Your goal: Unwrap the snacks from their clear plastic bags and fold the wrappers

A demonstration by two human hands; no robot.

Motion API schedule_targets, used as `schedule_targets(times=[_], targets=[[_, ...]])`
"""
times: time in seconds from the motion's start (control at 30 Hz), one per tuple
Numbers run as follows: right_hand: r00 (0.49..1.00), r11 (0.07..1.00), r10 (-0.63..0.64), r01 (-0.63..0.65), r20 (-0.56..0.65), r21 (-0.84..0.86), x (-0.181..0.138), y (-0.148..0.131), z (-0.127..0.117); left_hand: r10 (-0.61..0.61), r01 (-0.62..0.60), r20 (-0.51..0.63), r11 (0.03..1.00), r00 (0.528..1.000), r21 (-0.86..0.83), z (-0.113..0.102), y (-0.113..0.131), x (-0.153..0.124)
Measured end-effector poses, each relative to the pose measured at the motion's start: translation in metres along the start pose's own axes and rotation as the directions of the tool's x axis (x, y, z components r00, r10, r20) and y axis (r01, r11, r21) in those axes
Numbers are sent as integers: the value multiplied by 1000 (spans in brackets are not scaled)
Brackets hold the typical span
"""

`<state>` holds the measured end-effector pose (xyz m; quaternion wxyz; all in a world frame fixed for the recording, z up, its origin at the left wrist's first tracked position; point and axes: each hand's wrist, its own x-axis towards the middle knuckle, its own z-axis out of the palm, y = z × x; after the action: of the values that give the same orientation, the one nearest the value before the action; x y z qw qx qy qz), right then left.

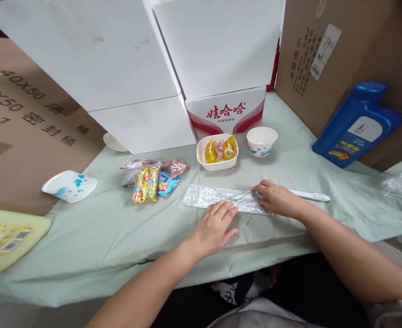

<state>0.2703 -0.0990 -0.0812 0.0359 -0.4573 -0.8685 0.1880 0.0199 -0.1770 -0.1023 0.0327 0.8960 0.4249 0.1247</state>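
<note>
A flat clear plastic sleeve (pixel 201 196), crinkled and shiny, lies lengthwise on the cloth-covered table in front of me. My left hand (pixel 211 228) rests on its near edge, palm down, fingers spread and the thumb pointing right. Over the sleeve's right end lies my right hand (pixel 278 198), its fingers loosely bent and apart, pressing on the plastic. A white plastic handle (pixel 312 196) with a hole in its tip sticks out beyond the right hand; its other end is hidden. Just behind the sleeve stands a white bowl (pixel 217 166) with yellow and pink snack packets in it.
Several snack packets (pixel 146 186) are heaped left of centre. A patterned paper cup (pixel 262 142) stands upright, another paper cup (pixel 71 187) lies tipped. A blue bottle (pixel 358 125) leans at right; a yellow container (pixel 12 241) is at left. White boxes (pixel 139 123) and cartons (pixel 310 109) wall the back.
</note>
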Motion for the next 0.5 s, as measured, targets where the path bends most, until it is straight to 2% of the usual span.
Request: schedule_targets(times=[0.13, 0.23, 0.33, 0.37, 0.43, 0.5], targets=[[993, 994, 9, -21, 119, 105, -6, -18, -4, 102, -102, -21, 995, 995, 8, 11, 12, -3], [972, 954, -103, 36, 213, 297, -13, -30, -9, 136, -130, -101, 990, 986, 57, 22, 23, -5], [905, 839, -254, 32, 340, 543, -17, -33, -13, 188, -176, -179, 981, 966, 78, 28, 33, -5], [899, 802, -277, 21, 340, 597, -17, -32, -13, 207, -202, -191, 978, 960, 45, 27, 36, -6], [929, 771, -271, 53, 252, 635, -15, -29, -12, 220, -243, -206, 965, 954, -95, 22, 41, -6], [945, 777, -282, 124, 164, 618, -11, -25, -8, 151, -213, -212, 927, 966, -309, 13, 44, -7]])
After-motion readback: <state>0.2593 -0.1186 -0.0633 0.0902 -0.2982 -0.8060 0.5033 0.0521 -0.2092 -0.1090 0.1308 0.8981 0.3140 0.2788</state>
